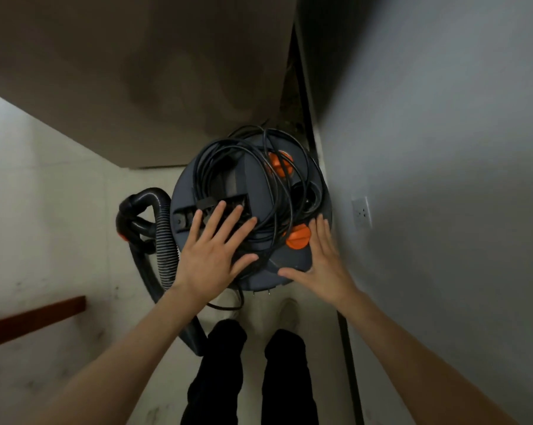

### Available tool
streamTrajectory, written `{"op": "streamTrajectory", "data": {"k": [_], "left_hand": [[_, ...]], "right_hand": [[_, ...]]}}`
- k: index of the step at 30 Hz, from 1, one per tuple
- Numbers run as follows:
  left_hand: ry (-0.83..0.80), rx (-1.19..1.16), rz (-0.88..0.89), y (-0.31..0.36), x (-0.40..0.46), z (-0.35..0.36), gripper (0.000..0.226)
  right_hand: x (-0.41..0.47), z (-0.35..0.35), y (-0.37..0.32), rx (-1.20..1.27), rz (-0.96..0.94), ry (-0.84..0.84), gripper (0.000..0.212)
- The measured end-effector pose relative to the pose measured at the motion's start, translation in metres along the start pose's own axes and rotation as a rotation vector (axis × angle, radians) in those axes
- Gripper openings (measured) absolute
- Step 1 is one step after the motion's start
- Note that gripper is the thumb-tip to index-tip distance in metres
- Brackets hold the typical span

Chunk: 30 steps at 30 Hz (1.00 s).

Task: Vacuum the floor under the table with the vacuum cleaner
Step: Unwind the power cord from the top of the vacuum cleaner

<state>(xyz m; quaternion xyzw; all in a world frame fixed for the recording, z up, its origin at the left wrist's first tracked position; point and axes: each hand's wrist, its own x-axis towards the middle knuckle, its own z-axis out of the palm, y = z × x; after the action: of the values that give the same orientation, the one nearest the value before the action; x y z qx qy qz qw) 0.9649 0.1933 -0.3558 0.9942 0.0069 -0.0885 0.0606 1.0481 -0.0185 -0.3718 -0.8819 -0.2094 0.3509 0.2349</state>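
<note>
Black cord heaped loose on the vacuum cleaner point(250, 210), which stands on the floor by the wall.
Left hand point(211, 250) and right hand point(319, 259) flat, fingers spread, gripping nothing; cord point(268, 191) may slide off, snag or trip once the unit moves.

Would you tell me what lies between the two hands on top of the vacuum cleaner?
In the head view, the coiled black power cord and an orange knob lie between the left hand and right hand.
</note>
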Motion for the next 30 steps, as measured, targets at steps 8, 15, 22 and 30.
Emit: {"op": "streamTrajectory", "data": {"k": [8,15,22,30], "left_hand": [[-0.070,-0.037,-0.037,-0.048,-0.018,-0.003,0.064],[-0.085,-0.035,-0.040,-0.099,-0.025,-0.011,0.063],[-0.031,-0.035,-0.008,-0.130,-0.006,-0.015,0.066],[-0.014,-0.033,-0.030,-0.134,0.017,-0.022,0.072]], "right_hand": [[0.009,0.037,-0.041,-0.015,-0.001,0.063,0.131],[0.024,0.059,-0.092,-0.152,0.013,0.096,0.139],[0.046,0.057,-0.117,-0.185,0.083,0.068,0.143],[0.070,0.036,-0.121,-0.206,0.056,0.032,0.121]]}}
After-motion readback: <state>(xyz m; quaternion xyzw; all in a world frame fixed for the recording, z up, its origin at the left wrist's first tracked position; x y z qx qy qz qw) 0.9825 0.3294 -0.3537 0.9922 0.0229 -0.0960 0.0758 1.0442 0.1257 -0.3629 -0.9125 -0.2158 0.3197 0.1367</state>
